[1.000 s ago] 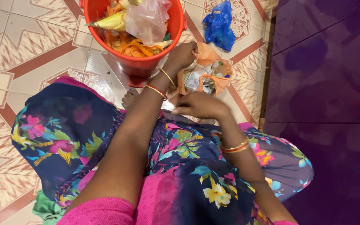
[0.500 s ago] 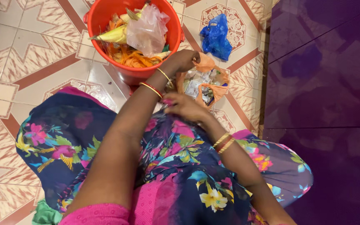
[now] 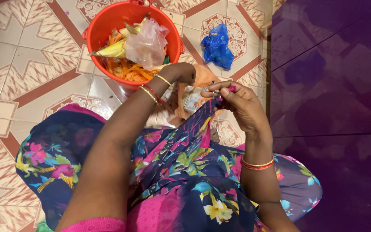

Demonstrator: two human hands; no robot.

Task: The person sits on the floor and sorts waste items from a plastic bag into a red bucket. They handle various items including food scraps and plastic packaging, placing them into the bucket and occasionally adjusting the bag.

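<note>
My left hand is closed on the top edge of an orange plastic bag that sits on the floor just beside the bucket. Small packets show inside the bag. My right hand is raised a little nearer to me, with thumb and fingers pinching a fold of my dark blue floral garment and lifting it. Both wrists carry bangles. The lower part of the bag is hidden behind the lifted cloth.
An orange-red bucket holds vegetable peelings, a corn husk and a crumpled clear bag. A blue plastic bag lies on the patterned tile floor. A glossy purple surface rises along the right.
My right hand has drawn back from the orange bag and now pinches up a fold of the garment. My left hand stays at the bag's top.
</note>
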